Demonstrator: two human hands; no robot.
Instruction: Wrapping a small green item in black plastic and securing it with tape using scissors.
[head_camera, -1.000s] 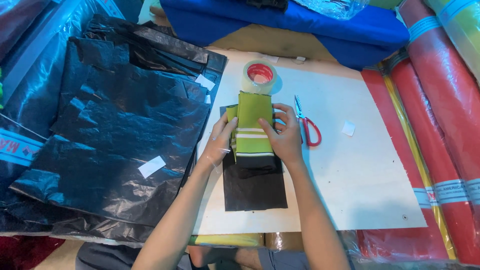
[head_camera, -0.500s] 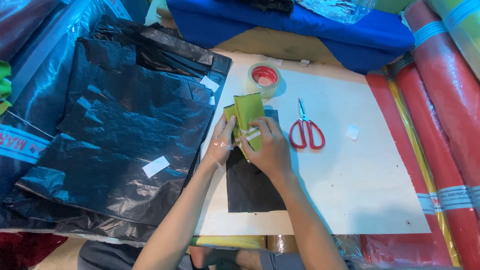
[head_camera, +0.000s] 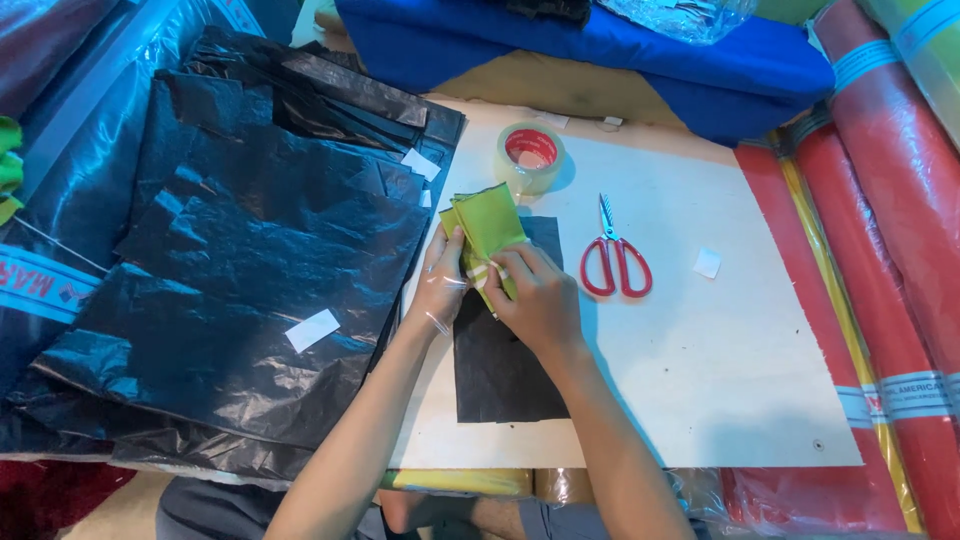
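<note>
Head view is showing a person working at a white board laid over rolls of red fabric. Both hands are meeting on a folded bundle of green fabric, which is lying tilted toward eleven o'clock across the top edge of a black plastic sheet. The left hand is pressing the bundle's left edge, seemingly to stop the folds from springing apart, while the right hand is pinching its lower end where pale stripes are showing, so both are closed on the same piece. Red-handled scissors are lying at three o'clock from the bundle, and a roll of clear tape is sitting at twelve o'clock, both within easy reach. A heap of black plastic bags is spreading out at nine o'clock.
</note>
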